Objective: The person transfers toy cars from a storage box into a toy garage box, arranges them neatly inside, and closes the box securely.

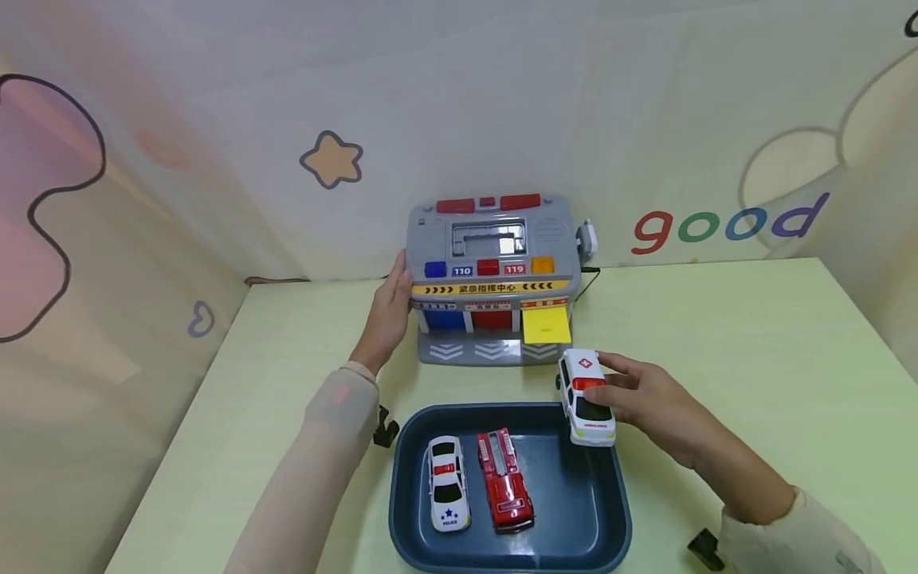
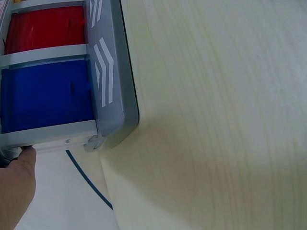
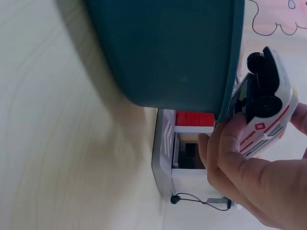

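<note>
In the head view, my right hand grips a white toy ambulance between thumb and fingers, over the right back corner of a dark blue tray. Its wheels and red side stripe show in the right wrist view, where my fingers hold its side. My left hand rests against the left side of a grey toy emergency station. The left wrist view shows that hand beside the blue door. On the station's right, a yellow door stands raised; the blue and red doors are down.
Inside the tray lie a white toy police car and a red toy fire truck. A white handset hangs on the station's right side with a black cord. The patterned wall rises right behind the station.
</note>
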### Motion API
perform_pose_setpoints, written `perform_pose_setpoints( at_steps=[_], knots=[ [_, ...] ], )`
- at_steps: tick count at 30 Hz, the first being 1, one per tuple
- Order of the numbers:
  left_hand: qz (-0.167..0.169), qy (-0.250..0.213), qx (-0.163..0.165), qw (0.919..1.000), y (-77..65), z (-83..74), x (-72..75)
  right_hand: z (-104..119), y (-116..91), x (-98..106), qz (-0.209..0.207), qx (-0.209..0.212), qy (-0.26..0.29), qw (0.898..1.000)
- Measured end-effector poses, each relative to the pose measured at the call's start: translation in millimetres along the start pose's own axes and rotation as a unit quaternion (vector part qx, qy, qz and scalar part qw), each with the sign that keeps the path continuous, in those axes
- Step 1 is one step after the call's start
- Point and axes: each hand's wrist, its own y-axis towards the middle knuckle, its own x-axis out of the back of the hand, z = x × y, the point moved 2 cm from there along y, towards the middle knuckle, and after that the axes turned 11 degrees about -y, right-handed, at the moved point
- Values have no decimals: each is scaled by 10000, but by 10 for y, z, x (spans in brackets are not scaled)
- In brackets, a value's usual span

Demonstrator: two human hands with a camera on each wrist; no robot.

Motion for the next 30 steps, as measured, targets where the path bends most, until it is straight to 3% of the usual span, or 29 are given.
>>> perform_pose_setpoints(
  at_steps=[6, 10, 17, 23, 30],
  knots=[
    [26, -34, 128, 9999, 20, -1, 32, -10, 81, 4, 94, 13, 385, 9992],
    [-22, -35, 267, 9996, -50, -95, 27, -7, 130, -25, 156, 48, 466, 9988],
    [86, -7, 324, 9994, -163, -240, -142, -116, 99, -1, 173, -106, 296, 9994],
    [125, 18, 315, 9994, -148, -218, -192, -174, 118, 43, 243, -99, 222, 9994],
    [3, 16, 65, 10000, 5, -13, -3, -82, 264, 26, 343, -3, 273, 9990]
  ],
)
